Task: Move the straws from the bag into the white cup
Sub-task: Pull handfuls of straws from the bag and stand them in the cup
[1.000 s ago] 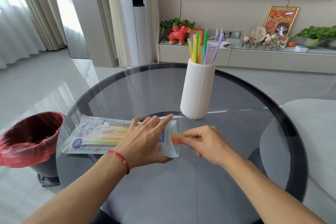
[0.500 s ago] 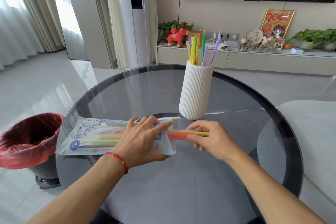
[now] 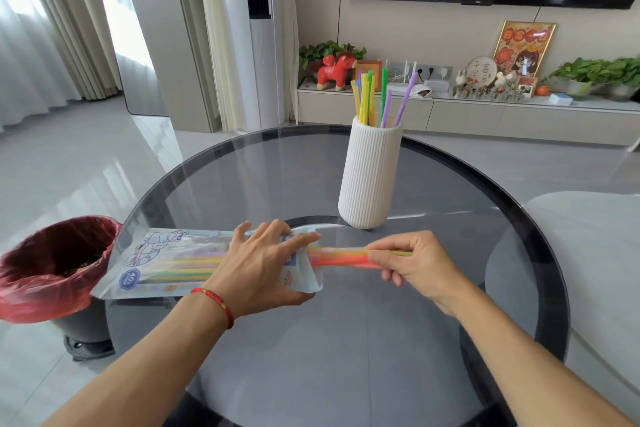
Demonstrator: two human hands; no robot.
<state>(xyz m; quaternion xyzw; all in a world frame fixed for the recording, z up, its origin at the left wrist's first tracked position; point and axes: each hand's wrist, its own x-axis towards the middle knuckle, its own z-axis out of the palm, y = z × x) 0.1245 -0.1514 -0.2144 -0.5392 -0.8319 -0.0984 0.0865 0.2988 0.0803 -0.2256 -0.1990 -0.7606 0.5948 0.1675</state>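
Observation:
A clear printed straw bag (image 3: 162,262) lies flat on the round glass table (image 3: 346,340), its open mouth pointing right. My left hand (image 3: 263,267) presses down on the bag near its mouth, fingers spread. My right hand (image 3: 415,263) pinches a small bunch of straws (image 3: 341,257), orange, pink and yellow, partly drawn out of the bag to the right. More straws remain inside the bag. The tall ribbed white cup (image 3: 370,177) stands upright behind the hands and holds several yellow, green and purple straws.
A bin with a red liner (image 3: 52,267) stands on the floor beside the table's left edge. A pale seat (image 3: 595,253) sits off the right side. A TV cabinet with plants and ornaments (image 3: 467,104) runs along the far wall.
My right hand has slid to the right, drawing the bunch of straws farther out of the bag. My left hand has stayed pressed on the bag.

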